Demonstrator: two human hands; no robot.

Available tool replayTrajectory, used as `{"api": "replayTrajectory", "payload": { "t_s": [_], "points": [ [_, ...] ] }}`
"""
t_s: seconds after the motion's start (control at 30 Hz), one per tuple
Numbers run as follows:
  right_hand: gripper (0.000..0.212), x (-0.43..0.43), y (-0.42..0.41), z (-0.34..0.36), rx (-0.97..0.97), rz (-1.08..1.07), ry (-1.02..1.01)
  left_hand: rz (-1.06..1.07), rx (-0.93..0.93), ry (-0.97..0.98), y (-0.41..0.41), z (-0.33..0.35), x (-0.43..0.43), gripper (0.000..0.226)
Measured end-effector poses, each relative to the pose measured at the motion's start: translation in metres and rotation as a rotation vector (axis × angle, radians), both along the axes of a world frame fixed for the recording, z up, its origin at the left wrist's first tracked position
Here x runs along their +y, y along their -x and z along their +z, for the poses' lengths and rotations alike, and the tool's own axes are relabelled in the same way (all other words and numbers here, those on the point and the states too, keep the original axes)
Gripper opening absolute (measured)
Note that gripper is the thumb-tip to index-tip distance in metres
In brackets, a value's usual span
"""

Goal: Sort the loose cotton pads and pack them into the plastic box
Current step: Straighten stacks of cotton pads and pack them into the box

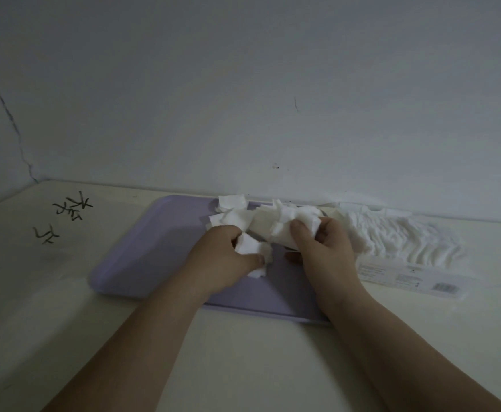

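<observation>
White cotton pads lie heaped across the far half of a lilac tray, their pile running left to right. At its near edge the left hand pinches a few pads, while the right hand, the nearer to the bulk, grips a bunch. Beside the tray's right edge lies the pads' clear packet; no plastic box can be clearly made out.
</observation>
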State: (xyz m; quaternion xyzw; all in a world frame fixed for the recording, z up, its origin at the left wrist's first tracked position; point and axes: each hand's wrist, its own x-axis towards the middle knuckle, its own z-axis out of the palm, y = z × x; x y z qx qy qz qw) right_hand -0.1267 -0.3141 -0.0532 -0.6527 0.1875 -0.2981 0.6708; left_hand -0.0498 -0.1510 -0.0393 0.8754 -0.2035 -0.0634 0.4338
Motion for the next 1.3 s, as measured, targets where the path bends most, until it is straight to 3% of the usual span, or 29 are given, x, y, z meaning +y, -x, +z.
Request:
{"api": "replayTrajectory", "payload": {
  "t_s": [0.17,0.27,0.4,0.5,0.63,0.8,0.9,1.0,1.07,1.2,1.3],
  "points": [
    [0.045,0.001,0.001,0.0,0.036,0.016,0.081,-0.075,0.25,0.518,0.001,0.009,0.014,0.02],
    [0.031,0.0,0.0,0.0,0.019,0.131,0.021,-0.24,0.403,0.709,0.004,0.014,0.014,0.03],
    [0.023,0.004,0.004,0.002,-0.005,0.3,-0.081,-0.231,0.258,0.582,0.009,0.005,0.007,0.02],
    [0.018,0.004,0.002,0.003,0.019,0.274,-0.055,-0.114,0.197,0.586,0.007,0.002,0.005,0.013],
    [0.043,0.007,0.005,0.008,0.041,0.329,-0.036,-0.059,0.179,0.611,0.011,0.003,0.003,0.011],
    [0.028,0.011,0.006,0.006,0.033,0.224,0.124,0.005,0.053,0.538,0.015,0.003,-0.003,0.003],
    [0.026,0.004,0.0,-0.001,0.026,0.088,0.118,0.111,-0.11,0.308,-0.002,-0.006,-0.002,0.014],
    [0.028,0.004,0.0,-0.002,0.019,0.014,0.139,0.055,-0.271,-0.122,-0.01,-0.015,-0.006,0.029],
    [0.028,0.003,-0.001,-0.002,0.017,0.0,0.161,0.016,-0.279,-0.226,-0.01,-0.016,-0.012,0.034],
    [0.033,0.003,-0.003,-0.002,0.038,-0.008,0.147,-0.013,-0.143,-0.126,-0.007,-0.011,-0.009,0.03],
    [0.031,0.001,-0.003,-0.003,0.049,-0.026,0.151,-0.089,0.014,0.106,-0.001,-0.005,0.002,0.023]
  ]
}}
